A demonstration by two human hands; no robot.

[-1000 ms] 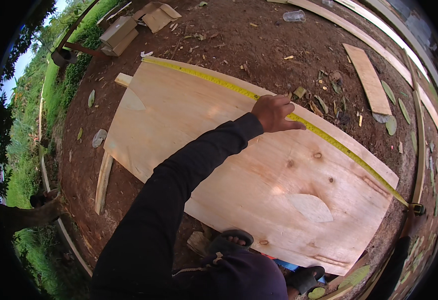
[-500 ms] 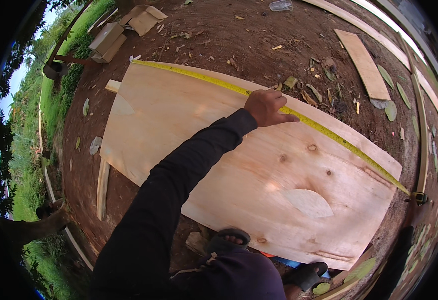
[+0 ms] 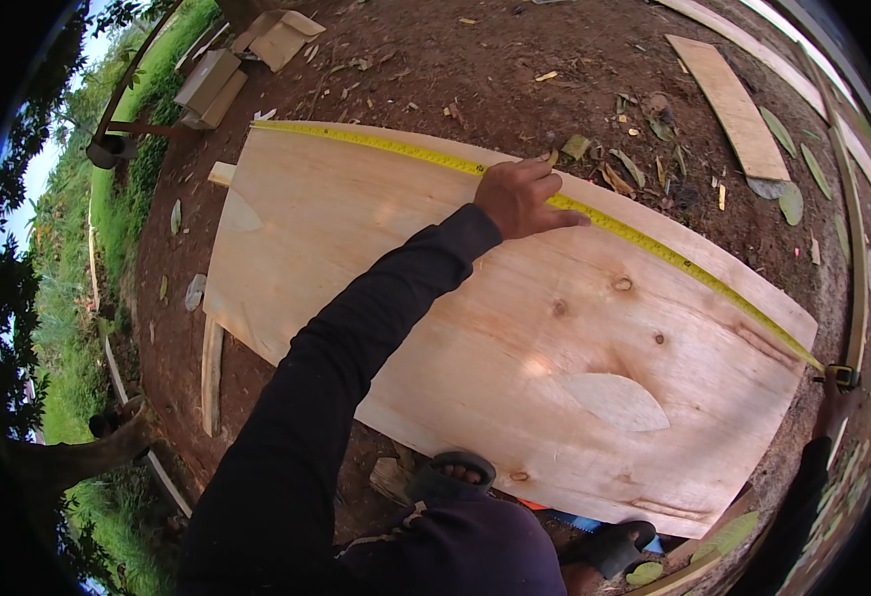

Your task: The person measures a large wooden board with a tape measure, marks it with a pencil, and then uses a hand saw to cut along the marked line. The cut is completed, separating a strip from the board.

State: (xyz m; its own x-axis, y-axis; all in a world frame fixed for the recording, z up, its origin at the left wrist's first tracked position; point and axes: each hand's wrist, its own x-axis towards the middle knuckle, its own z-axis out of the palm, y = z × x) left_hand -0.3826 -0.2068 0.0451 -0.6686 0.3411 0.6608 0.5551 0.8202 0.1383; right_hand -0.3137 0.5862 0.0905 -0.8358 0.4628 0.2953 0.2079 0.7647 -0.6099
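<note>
A large pale plywood sheet [image 3: 435,298] lies on the ground before me. A yellow tape measure's blade [image 3: 654,245] is stretched along its far long edge, from the far-left corner to the right end. My left hand [image 3: 523,199] rests on the blade near mid-length, fingers curled over it and thumb stretched to the right along it. Just past the sheet's right end, my right hand [image 3: 833,407] grips the dark tape measure case [image 3: 841,375]; its fingers show only partly near the dark rim of the view.
Brown soil with leaves and wood chips surrounds the sheet. A narrow plywood offcut [image 3: 728,109] lies at the far right, beside long boards [image 3: 858,258]. Cardboard boxes [image 3: 209,87] stand far left. A wood strip [image 3: 212,377] protrudes under the left edge. My sandalled feet [image 3: 452,475] are at the near edge.
The view has shifted slightly, and my right hand shows more plainly at the tape case. My left hand keeps about the same place on the blade.
</note>
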